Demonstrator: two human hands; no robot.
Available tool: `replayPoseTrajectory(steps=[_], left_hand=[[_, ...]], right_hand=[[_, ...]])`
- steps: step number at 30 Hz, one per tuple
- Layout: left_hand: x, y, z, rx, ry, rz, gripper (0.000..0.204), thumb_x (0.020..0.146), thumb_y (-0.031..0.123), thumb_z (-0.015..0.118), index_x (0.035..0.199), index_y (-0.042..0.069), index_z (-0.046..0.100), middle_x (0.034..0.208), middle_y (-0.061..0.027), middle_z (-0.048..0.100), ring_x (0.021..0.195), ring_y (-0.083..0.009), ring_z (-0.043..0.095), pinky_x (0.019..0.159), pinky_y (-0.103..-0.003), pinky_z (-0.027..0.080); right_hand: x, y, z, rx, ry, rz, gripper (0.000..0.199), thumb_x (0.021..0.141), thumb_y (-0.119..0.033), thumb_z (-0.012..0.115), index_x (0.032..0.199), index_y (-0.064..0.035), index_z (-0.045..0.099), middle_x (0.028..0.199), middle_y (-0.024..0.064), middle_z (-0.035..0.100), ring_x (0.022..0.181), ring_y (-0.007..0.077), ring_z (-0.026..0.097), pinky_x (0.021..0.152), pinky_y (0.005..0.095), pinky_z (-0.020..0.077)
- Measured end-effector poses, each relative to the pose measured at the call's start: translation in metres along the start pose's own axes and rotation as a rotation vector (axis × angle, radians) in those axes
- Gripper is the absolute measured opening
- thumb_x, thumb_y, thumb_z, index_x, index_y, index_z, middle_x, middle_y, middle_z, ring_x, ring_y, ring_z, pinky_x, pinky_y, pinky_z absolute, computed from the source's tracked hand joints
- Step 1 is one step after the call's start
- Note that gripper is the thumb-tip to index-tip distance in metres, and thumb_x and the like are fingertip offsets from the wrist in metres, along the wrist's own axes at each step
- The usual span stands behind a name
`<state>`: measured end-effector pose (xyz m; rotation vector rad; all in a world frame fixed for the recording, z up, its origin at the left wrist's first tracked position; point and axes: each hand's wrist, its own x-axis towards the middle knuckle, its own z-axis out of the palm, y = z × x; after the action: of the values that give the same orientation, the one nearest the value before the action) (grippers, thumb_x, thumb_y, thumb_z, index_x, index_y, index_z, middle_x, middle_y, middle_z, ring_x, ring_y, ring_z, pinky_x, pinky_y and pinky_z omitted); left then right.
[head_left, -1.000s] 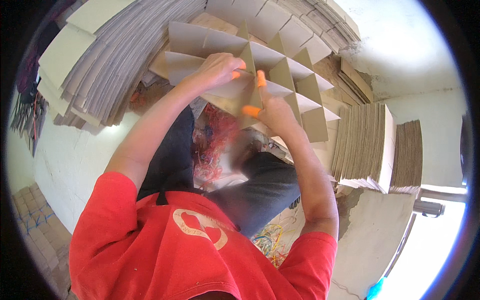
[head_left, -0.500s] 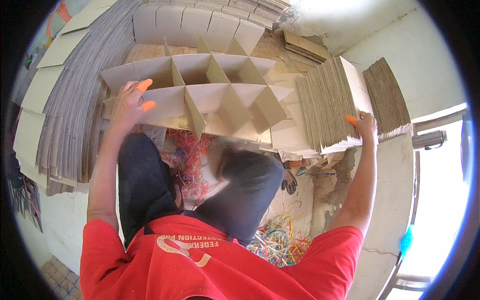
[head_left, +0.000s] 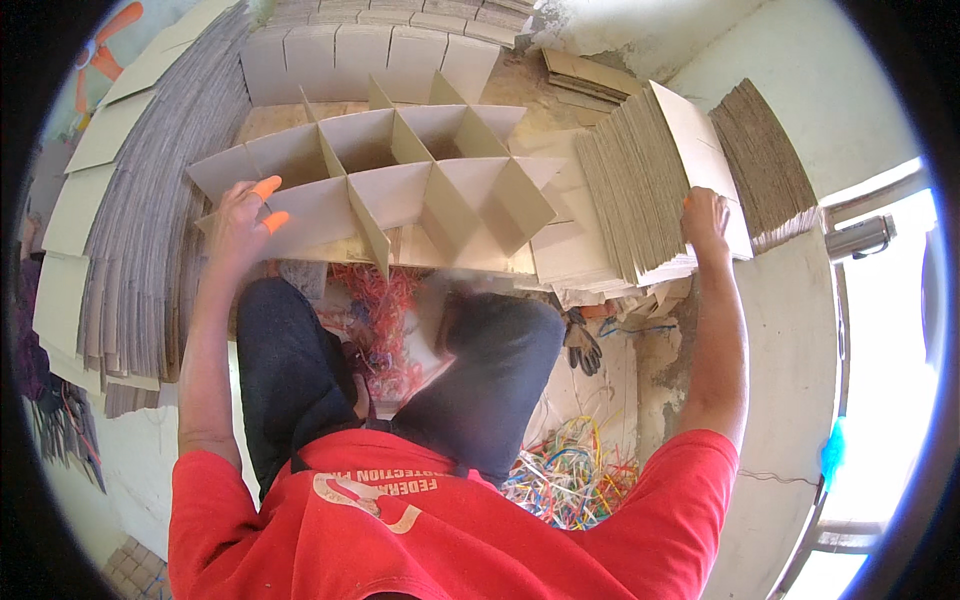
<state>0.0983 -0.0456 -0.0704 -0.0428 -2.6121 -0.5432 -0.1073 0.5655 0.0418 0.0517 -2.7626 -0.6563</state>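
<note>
A cardboard divider grid (head_left: 390, 190) of interlocked strips stands upright in front of me. My left hand (head_left: 240, 222), with orange covers on the thumb and index finger, grips the near strip at the grid's left end. Off to the right, a row of cardboard strips (head_left: 630, 190) stands on edge, tightly packed. My right hand (head_left: 708, 215) is closed on the near part of the pale cardboard strip (head_left: 690, 135) at that row's right end. One orange fingertip cover shows there; the other fingers are partly hidden.
Tall slotted cardboard stacks (head_left: 165, 170) rise at the left, with another row (head_left: 370, 60) behind the grid. A darker stack (head_left: 762, 165) stands far right. Below the work surface lie red plastic shreds (head_left: 380, 330), coloured straps (head_left: 570, 475) and a dark glove (head_left: 582, 345).
My right hand has shifted slightly left and nearer the strip's face, and the pale strip has come apart from the row's end. The left hand keeps its hold on the grid; the view has shifted slightly.
</note>
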Motion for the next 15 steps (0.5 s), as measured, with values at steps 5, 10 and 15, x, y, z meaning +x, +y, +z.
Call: replayPoseTrajectory(steps=[5, 10, 15], left_hand=[[-0.005, 0.002, -0.008, 0.003, 0.078, -0.036, 0.049, 0.072, 0.013, 0.078, 0.119, 0.007, 0.064, 0.109, -0.0140, 0.063, 0.105, -0.0332, 0.058, 0.091, -0.040, 0.046], [-0.006, -0.017, -0.017, 0.007, 0.138, -0.018, 0.048, 0.073, 0.017, 0.077, 0.118, 0.006, 0.064, 0.109, -0.0151, 0.064, 0.105, -0.0334, 0.058, 0.091, -0.041, 0.045], [-0.025, -0.037, -0.031, 0.159, 0.101, -0.046, 0.047, 0.076, 0.029, 0.076, 0.116, 0.008, 0.066, 0.107, -0.0141, 0.064, 0.102, -0.0326, 0.058, 0.089, -0.043, 0.045]], right_hand=[[0.006, 0.009, -0.034, 0.281, -0.043, 0.148, 0.017, 0.081, -0.017, 0.069, 0.083, -0.0002, 0.069, 0.088, 0.0217, 0.068, 0.085, 0.0352, 0.068, 0.073, 0.0467, 0.0515], [0.024, 0.049, -0.033, 0.155, 0.330, 0.200, 0.037, 0.087, -0.005, 0.062, 0.123, -0.0095, 0.060, 0.084, 0.0178, 0.068, 0.069, 0.0310, 0.066, 0.061, 0.0431, 0.0519], [-0.008, -0.105, -0.167, 0.821, 0.577, -0.188, 0.046, 0.086, 0.006, 0.062, 0.131, -0.0034, 0.058, 0.081, -0.0008, 0.064, 0.057, 0.0079, 0.046, 0.050, 0.0246, 0.0435]])
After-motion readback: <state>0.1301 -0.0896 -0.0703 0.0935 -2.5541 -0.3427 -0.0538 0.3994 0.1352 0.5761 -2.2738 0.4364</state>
